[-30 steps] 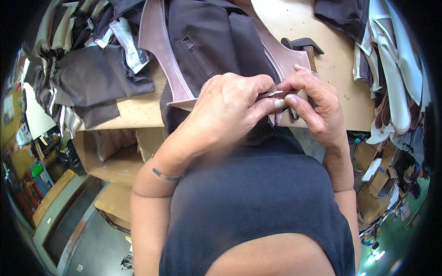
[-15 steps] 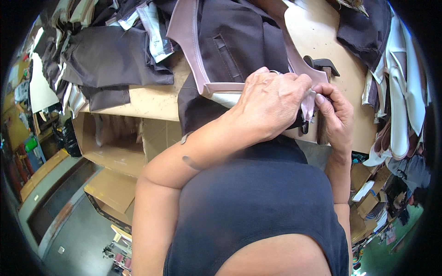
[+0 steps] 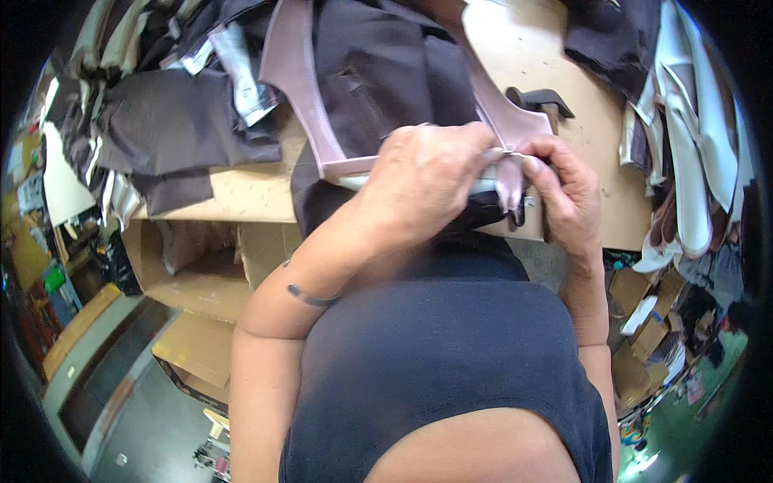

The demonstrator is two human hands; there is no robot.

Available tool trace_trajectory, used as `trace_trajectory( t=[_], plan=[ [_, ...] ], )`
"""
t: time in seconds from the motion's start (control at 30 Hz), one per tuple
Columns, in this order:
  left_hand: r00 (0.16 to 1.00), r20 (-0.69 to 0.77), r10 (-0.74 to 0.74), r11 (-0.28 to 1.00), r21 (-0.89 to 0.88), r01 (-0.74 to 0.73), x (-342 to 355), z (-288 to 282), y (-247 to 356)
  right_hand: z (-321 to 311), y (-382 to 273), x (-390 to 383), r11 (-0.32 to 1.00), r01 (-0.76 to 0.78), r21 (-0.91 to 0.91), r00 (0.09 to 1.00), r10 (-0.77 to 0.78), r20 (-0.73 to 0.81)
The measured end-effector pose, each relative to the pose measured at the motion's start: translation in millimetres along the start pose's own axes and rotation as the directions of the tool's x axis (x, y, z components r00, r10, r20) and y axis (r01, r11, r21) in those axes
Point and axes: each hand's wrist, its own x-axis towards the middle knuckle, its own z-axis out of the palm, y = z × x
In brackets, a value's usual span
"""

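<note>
Pinching the mauve trim (image 3: 510, 173) of the dark jacket (image 3: 386, 72) between my left hand (image 3: 427, 181) and right hand (image 3: 568, 189), both closed on it at the wooden table (image 3: 241, 193) edge.

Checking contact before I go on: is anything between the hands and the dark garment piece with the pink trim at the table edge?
Nothing visible. Both the left hand and right hand are already on the garment piece, pinching its pink trim at the table edge.
</note>
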Motion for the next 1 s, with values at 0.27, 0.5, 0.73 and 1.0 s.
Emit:
trace_trajectory(
  t=[0.27,0.5,0.73,1.0],
  plan=[
    [0.906,0.307,-0.292,0.715,-0.559,0.42,-8.3,-24.5,10.4,5.3,-23.9,5.1,0.988,0.14,-0.072,0.988,-0.135,0.07],
    [0.795,0.512,-0.326,0.621,-0.519,0.588,-6.4,-32.9,6.7,7.6,-23.4,7.0,0.977,0.213,-0.031,0.976,-0.211,0.06],
    [0.829,0.481,-0.283,0.7,-0.487,0.522,-5.2,-32.7,12.7,10.0,-22.3,8.8,0.934,0.341,-0.11,0.94,-0.337,0.057],
    [0.862,0.493,-0.12,0.877,-0.353,0.325,-4.5,-31.6,6.1,10.8,-21.5,3.7,0.973,0.224,-0.05,0.969,-0.216,0.119]
  ],
)
